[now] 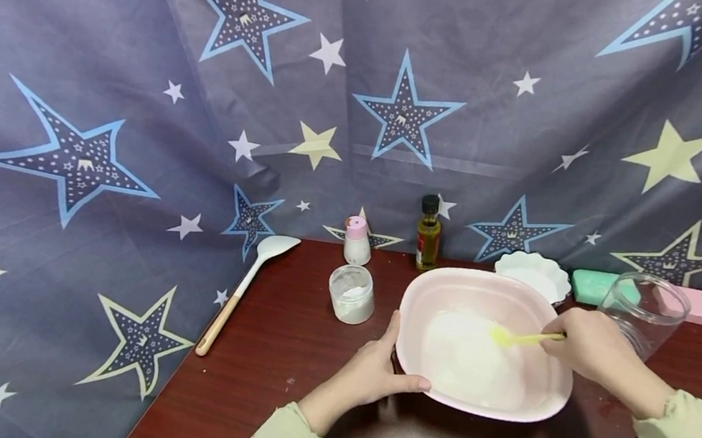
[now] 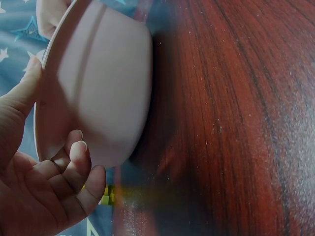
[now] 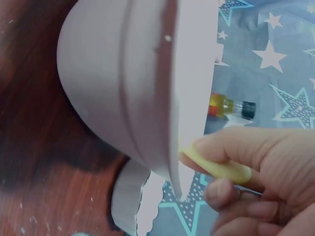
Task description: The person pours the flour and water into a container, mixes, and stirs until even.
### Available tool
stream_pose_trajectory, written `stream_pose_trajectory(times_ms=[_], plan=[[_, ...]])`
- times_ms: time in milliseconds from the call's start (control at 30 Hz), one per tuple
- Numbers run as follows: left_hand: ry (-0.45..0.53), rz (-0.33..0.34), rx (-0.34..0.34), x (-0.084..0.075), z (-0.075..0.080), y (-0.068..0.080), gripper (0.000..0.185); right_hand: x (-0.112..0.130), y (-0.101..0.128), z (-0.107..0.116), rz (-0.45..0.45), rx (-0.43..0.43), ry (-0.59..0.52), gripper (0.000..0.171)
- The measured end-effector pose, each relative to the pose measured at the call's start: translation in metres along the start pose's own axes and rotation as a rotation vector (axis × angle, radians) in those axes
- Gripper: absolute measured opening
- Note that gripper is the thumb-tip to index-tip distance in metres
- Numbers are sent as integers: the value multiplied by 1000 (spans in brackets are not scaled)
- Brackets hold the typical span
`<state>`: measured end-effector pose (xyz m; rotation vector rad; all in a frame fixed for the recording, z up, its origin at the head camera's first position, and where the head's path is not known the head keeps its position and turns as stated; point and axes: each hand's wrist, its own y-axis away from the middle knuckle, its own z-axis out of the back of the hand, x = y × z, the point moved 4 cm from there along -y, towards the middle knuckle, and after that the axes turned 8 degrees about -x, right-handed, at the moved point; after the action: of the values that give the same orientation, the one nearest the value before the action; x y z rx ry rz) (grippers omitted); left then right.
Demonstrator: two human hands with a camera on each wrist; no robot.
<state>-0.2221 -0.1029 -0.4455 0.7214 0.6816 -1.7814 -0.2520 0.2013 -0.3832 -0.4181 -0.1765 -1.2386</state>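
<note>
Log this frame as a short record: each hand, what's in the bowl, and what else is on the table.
left hand: grips the rim of the pink bowl
right hand: holds a yellow spatula, blade inside the bowl
bowl contents: white powder
table: white spoon, small open jar, pink-capped bottle, oil bottle, white dish, clear jar

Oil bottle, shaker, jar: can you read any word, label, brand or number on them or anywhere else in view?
None can be read.
Oil bottle: label too small and blurred to read.
Pink-capped shaker: no legible print.
Small jar of white powder: no legible print.
Pink bowl: plain in all three views.
Star cloth: stars and tiny crown marks only, no words.
</note>
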Motion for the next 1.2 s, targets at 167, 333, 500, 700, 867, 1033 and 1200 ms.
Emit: stream_pose_trajectory(times_ms=[167,333,500,700,867,1033,1200], plan=[[-1,15,5,1,1,1,122,-5,9,3,49,41,-9,4],[-22,-2,1,0,1,0,122,-8,18,4,88,79,-65,3],[-47,-11,-7,-1,1,-1,122,-3,25,-1,127,140,-155,7],[-39,-4,-2,-1,1,-1,122,12,26,-13,160,151,-202,8],[-27,7,0,0,0,-1,121,24,21,-23,213,84,-204,5],[-10,26,8,0,-1,0,122,33,15,-33,229,34,-221,3],[-23,8,-5,-1,-1,0,121,39,5,-41,181,1,-228,3]])
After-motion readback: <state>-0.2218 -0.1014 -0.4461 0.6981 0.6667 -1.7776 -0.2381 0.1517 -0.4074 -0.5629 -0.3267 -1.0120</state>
